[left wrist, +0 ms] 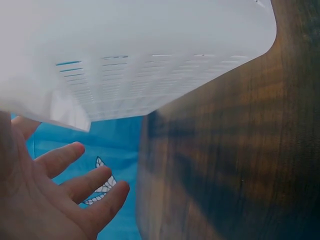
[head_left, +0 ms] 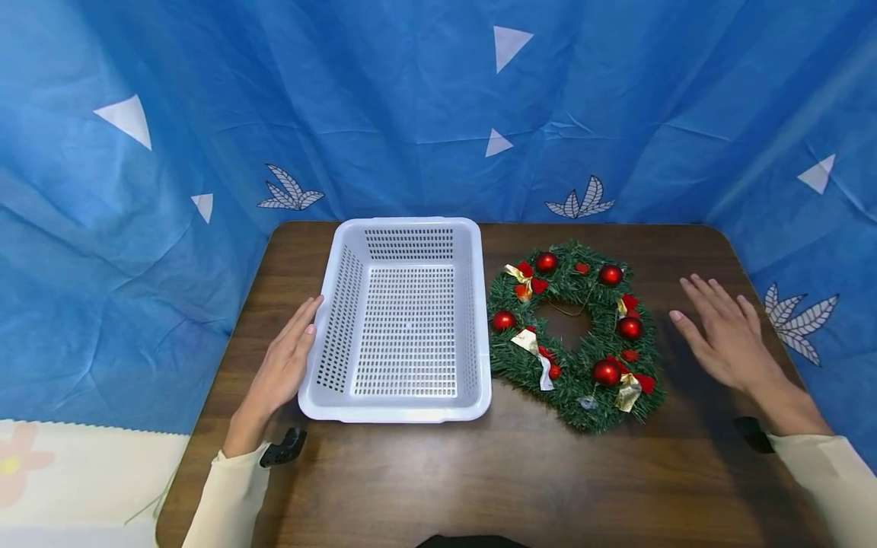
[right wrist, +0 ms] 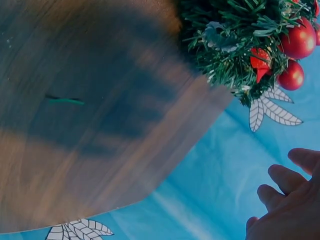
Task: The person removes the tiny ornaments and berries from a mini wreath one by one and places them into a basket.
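A white plastic basket [head_left: 395,413] with slotted walls and floor lies on the table, nothing inside it. My left hand [head_left: 284,364] is at its left rim, fingers extended; in the left wrist view, that hand [left wrist: 65,195] has spread fingers beside the basket's wall [left wrist: 165,30]. Whether it touches the rim, I cannot tell. Right of the basket lies a green Christmas wreath [head_left: 606,335] with red balls and red and gold bows. My right hand [head_left: 728,335], fingers straight, hovers to the right of the wreath, apart from it, holding nothing.
Everything stands on a dark brown wooden table [head_left: 425,479]. Blue curtains [head_left: 411,99] with white triangles and leaf prints surround its back and sides. A short green strand [right wrist: 65,100] lies on the tabletop in the right wrist view. Pale flowered cloth [head_left: 89,464] hangs at lower left.
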